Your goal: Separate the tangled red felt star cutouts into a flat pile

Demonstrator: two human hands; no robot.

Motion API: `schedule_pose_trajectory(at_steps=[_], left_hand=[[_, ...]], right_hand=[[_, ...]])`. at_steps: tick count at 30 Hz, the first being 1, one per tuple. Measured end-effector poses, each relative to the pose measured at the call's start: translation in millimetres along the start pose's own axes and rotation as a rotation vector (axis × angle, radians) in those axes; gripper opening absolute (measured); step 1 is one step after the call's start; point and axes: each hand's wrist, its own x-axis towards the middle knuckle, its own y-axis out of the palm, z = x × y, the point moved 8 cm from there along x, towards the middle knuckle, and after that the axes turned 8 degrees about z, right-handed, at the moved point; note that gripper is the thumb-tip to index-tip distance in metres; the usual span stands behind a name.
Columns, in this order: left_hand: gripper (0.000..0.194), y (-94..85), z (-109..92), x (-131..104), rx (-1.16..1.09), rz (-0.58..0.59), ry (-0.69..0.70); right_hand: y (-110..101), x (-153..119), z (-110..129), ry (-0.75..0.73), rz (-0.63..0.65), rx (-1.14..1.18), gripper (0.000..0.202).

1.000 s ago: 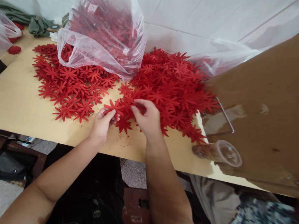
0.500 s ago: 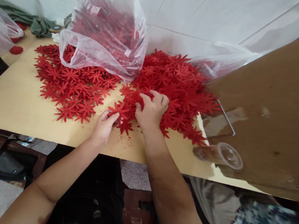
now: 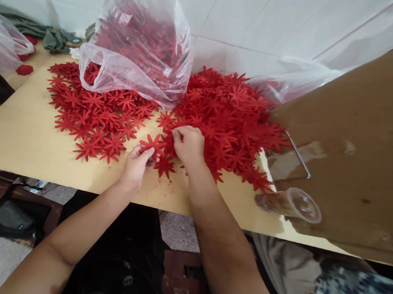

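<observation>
A red flower-shaped piece (image 3: 154,143) with narrow petals is pinched between the thumb and fingers of my left hand (image 3: 136,164), just above the table. My right hand (image 3: 190,145) is over the near left side of the right-hand pile of red flower pieces (image 3: 231,122). Its fingers are curled and pressed together; whatever they may hold is hidden. Another pile of the same flower pieces (image 3: 98,119) lies to the left, beyond my left hand. Small red crumbs are scattered on the table between my forearms.
A clear plastic bag (image 3: 145,50) full of red pieces stands behind the piles, against the tiled wall. At right are a clear plastic cup (image 3: 288,203) lying on its side and a large brown board (image 3: 355,165). Green cloth (image 3: 56,38) lies at the back left.
My right hand has moved left and slightly nearer, and its spread fingers have closed together. My left hand keeps its hold on the flower piece, almost unmoved.
</observation>
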Motion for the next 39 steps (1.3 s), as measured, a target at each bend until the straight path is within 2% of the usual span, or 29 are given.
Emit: schedule_pose_trajectory(at_steps=[3,6,9,11,14,17,18,20,23,25,28,31,35,39], left_hand=[[0.011,2.4,1.0,-0.6,0.038,0.004,-0.019],[0.01,6.2,1.8,-1.1,0.056,0.028,-0.034],[0.009,10.0,1.5,-1.4,0.102,0.054,-0.035],[0.007,12.7,1.2,-1.3,0.157,0.075,-0.035],[0.008,17.0,0.9,-0.7,0.252,0.122,-0.027],[0.011,18.5,2.9,0.6,0.352,0.172,-0.018],[0.012,17.5,4.1,1.1,0.388,0.178,-0.016],[0.015,14.2,6.8,1.6,0.469,0.171,-0.006],[0.019,13.3,10.2,0.1,0.591,0.176,0.008],[0.02,18.1,11.8,-2.4,0.623,0.22,0.01],[0.018,25.3,11.1,-6.7,0.592,0.28,0.008],[0.017,24.3,6.4,-8.0,0.545,0.257,0.015],[0.018,24.3,1.8,-7.3,0.522,0.222,0.015],[0.025,37.2,5.4,-4.5,0.488,0.234,-0.011]], right_hand=[[-16.4,1.2,-16.2,-0.002,-0.148,0.134,0.014],[-28.3,2.7,-33.5,0.057,-0.256,0.225,0.006],[-36.2,1.4,-36.3,0.099,-0.267,0.241,0.02],[-42.1,-5.3,-24.8,0.069,-0.244,0.3,0.027],[-44.3,-25.2,1.8,0.017,-0.139,0.579,0.024],[-28.0,-48.4,29.8,0.01,0.1,0.846,0.025],[-22.2,-55.3,35.0,0.022,0.15,0.889,0.026],[-13.1,-65.2,35.4,0.076,0.167,0.932,0.024],[-2.9,-71.9,22.9,0.172,0.119,0.975,0.018],[-0.8,-73.6,14.1,0.202,0.072,0.993,0.018],[-4.8,-77.2,-2.0,0.258,-0.04,0.956,0.021],[-9.8,-81.1,-17.4,0.328,-0.125,0.864,0.025],[-13.2,-80.5,-27.0,0.349,-0.2,0.802,0.036],[-12.7,-78.3,-27.3,0.329,-0.262,0.865,0.038]])
